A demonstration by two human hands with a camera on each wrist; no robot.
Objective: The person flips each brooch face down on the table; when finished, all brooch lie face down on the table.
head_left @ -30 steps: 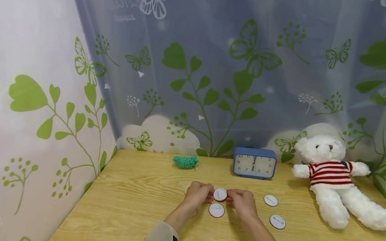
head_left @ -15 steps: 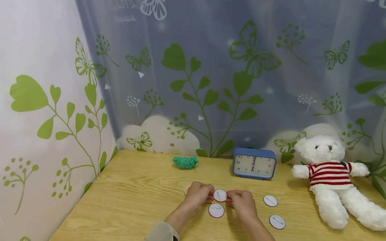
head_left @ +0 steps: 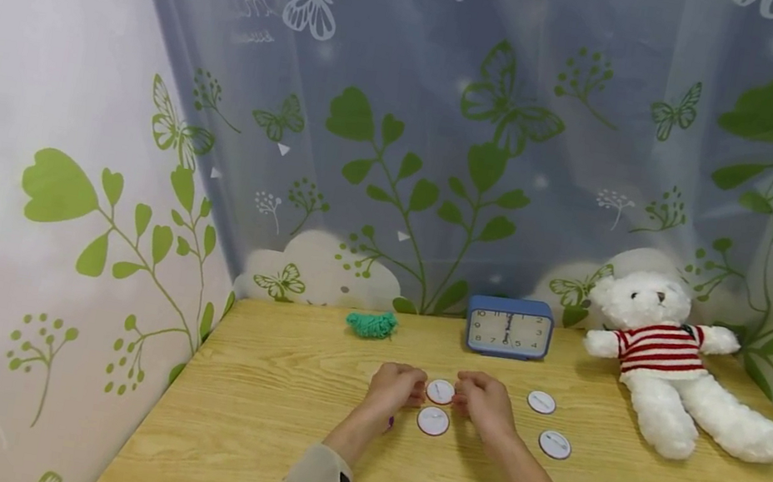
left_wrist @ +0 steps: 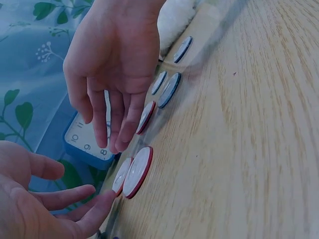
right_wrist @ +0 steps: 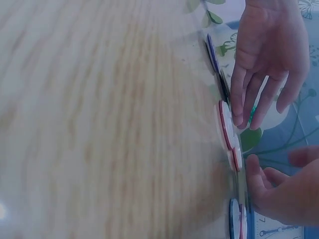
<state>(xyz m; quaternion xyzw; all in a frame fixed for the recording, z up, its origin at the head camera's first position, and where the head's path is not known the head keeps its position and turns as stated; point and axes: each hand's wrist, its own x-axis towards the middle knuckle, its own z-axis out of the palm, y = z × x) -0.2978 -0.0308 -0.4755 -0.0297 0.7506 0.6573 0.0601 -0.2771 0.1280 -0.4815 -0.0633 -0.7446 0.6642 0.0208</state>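
Note:
Two round pin badges lie backs up in the middle of the table, a far badge (head_left: 440, 392) and a near badge (head_left: 433, 421). White backs and red rims (left_wrist: 138, 172) show on both. My left hand (head_left: 396, 386) is just left of the far badge, its fingers loosely spread and holding nothing. To the right of that badge, my right hand (head_left: 485, 400) hangs with relaxed fingers pointing down. A purple edge (head_left: 390, 424) peeks out beside my left wrist, mostly hidden. Another red-rimmed badge (left_wrist: 145, 117) shows past the right fingers in the left wrist view.
Farther right lie two more badges, one behind (head_left: 541, 402) and one in front (head_left: 555, 445). A blue clock (head_left: 509, 328) stands at the back, left of a white teddy bear (head_left: 666, 344) in a striped shirt. A green bundle (head_left: 372, 324) lies at the back left.
The far badge showed a thicker red edge a second ago and now lies flat. My fingers have eased off its sides, the left hand shifting slightly left and uncovering the purple edge.

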